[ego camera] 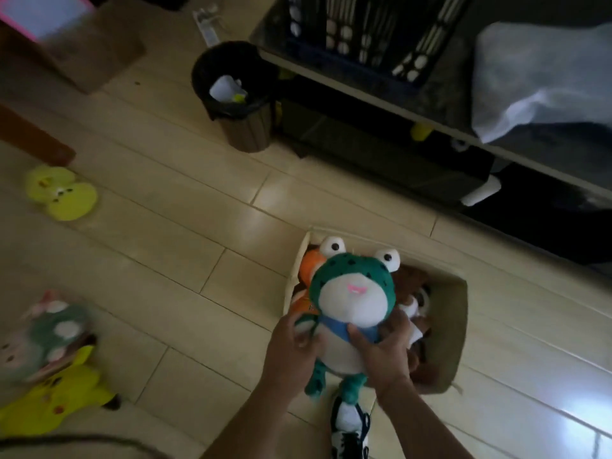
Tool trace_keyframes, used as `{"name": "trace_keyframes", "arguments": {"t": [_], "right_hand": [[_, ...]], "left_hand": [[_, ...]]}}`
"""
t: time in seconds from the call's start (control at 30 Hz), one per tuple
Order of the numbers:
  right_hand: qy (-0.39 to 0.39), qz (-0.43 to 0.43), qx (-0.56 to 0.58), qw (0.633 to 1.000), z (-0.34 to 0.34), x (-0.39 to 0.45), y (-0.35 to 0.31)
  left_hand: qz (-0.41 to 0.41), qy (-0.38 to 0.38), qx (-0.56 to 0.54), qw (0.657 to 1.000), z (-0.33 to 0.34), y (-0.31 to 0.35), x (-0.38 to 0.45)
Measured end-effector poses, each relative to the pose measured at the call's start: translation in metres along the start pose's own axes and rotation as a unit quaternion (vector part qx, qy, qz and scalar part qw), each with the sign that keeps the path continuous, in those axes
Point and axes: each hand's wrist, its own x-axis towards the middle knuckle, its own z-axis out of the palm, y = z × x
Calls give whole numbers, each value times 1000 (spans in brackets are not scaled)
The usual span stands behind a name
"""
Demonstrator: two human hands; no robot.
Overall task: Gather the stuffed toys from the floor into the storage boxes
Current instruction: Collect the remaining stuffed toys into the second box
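Observation:
I hold a green frog plush (354,293) with a white face, bulging eyes and a blue scarf above a beige fabric storage box (460,326). My left hand (291,352) grips its left side and my right hand (384,352) grips its belly and right side. Inside the box lie an orange plush (309,263) and a brown plush (410,279). On the floor at the left lie a yellow-green plush (61,193), a yellow plush (63,395) and a blurred teal and pink plush (49,329).
A black-lined waste bin (238,94) stands on the pale floor at the upper middle. A dark low table (430,104) with a crate and a grey cloth (543,81) fills the upper right. A cardboard box (89,44) sits at the upper left. My shoe (351,429) is below the frog.

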Motion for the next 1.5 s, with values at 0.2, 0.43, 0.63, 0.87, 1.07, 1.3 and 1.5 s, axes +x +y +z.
{"name": "trace_keyframes", "arguments": {"t": [0.2,0.43,0.63,0.87,1.07,1.3,1.5], "right_hand": [[14,63,-49,997,30,92,39],[-107,83,-126,983,74,142,109],[-113,74,-239,962,87,157,112],[-51,-41,-359,931,67,72,46],[-192,-167,-429,867,144,-62,-7],[-397,-209,-470,760,297,-182,0],[-463,-131,-507,715,435,-256,31]], "left_hand": [[-35,47,66,996,0,-15,58],[-55,74,-2,996,-3,-74,96],[-31,97,-13,995,-11,-101,92],[-36,126,-77,988,-61,-78,48],[-70,195,-168,964,-165,-99,-11],[-106,288,-303,902,-312,-167,-92],[-134,371,-368,842,-424,-266,-139]]}}
